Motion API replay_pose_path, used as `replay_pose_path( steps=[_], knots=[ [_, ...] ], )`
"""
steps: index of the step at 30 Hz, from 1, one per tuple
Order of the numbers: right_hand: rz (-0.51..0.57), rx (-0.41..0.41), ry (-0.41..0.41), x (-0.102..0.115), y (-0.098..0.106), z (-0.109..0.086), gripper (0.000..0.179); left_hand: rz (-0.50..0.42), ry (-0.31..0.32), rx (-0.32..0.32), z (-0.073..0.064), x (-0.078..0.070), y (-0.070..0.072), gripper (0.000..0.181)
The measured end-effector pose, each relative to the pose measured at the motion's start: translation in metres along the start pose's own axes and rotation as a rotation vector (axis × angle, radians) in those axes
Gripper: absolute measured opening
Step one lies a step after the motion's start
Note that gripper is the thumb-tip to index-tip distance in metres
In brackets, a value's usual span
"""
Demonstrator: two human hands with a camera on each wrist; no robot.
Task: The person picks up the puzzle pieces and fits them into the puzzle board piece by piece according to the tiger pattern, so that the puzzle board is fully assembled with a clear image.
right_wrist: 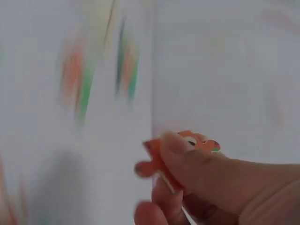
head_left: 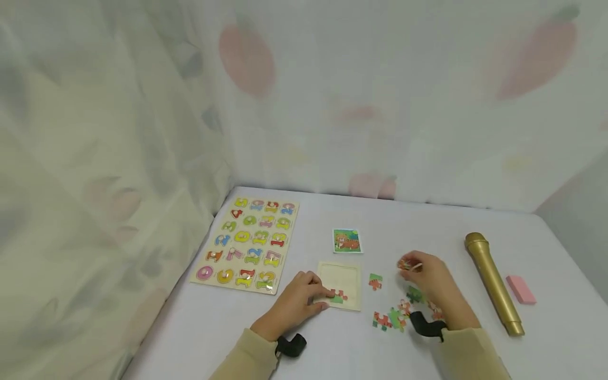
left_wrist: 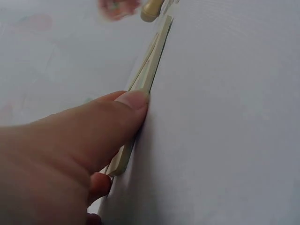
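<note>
Sleeves: two beige sleeves (head_left: 247, 356) are reaching in from the near edge, a black wrist mount (head_left: 291, 345) sitting at each cuff.
Loose pieces: a cluster of jigsaw pieces (head_left: 396, 318) is lying right of the tray, partly hidden beneath the right wrist.
Left hand: this one of the two hands (head_left: 299, 298) is gripping the tray's near left corner, thumb pressing its edge and index finger resting by the laid pieces (head_left: 336, 300).
Tray: the shallow wooden tray (head_left: 339, 274) is lying flat between the hands; being nearly square, it is showing no clear long axis.
Right hand: it (head_left: 432, 272) is pinching an orange jigsaw piece (head_left: 404, 265) above the counter; whether a second piece is tucked behind cannot be told.
Held piece to tray: the tray is lying leftward of the pinched piece, well apart, a lone piece (head_left: 374, 282) resting between; the left hand is the nearer, already touching the tray.
Flanks: a number board (head_left: 243, 247) is lying on the left; on the right, a gold microphone (head_left: 494, 285) is slanting beside a pink block (head_left: 521, 289).
Picture card: a tiger card (head_left: 348, 241) is lying just beyond the tray.
Counter: a white surface (head_left: 342, 348) is carrying everything.
Room: pale printed cloth (head_left: 304, 132) is hanging behind and leftward.
</note>
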State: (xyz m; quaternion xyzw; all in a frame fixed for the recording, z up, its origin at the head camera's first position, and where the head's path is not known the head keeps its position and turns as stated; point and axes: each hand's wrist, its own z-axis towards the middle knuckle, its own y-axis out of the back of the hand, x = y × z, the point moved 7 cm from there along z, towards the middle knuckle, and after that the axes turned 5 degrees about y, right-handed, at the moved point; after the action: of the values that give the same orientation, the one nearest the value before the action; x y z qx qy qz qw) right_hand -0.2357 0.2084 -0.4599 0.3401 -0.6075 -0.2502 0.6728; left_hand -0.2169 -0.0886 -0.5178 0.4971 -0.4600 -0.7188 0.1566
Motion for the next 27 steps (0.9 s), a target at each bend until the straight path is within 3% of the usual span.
replay_pose_path(
  steps=[3,5,10,14,27],
  knots=[
    [0.151,0.070,0.077,0.045,-0.035,0.015,0.018,-0.006,-0.018,-0.035,0.001,-0.001,0.005,0.022],
    [0.192,0.132,0.103,0.065,-0.060,0.023,0.019,-0.014,-0.034,-0.054,0.001,-0.002,0.008,0.019],
    [0.131,0.198,0.064,0.077,-0.099,0.034,0.024,-0.043,-0.066,-0.054,0.002,-0.005,0.004,0.015],
    [0.061,0.169,0.048,0.073,-0.107,0.034,0.023,-0.044,-0.071,-0.030,0.005,-0.008,-0.001,0.015],
    [-0.110,0.070,0.184,0.082,-0.112,0.029,0.025,-0.009,-0.040,-0.033,0.000,-0.005,0.004,0.013]
  ],
)
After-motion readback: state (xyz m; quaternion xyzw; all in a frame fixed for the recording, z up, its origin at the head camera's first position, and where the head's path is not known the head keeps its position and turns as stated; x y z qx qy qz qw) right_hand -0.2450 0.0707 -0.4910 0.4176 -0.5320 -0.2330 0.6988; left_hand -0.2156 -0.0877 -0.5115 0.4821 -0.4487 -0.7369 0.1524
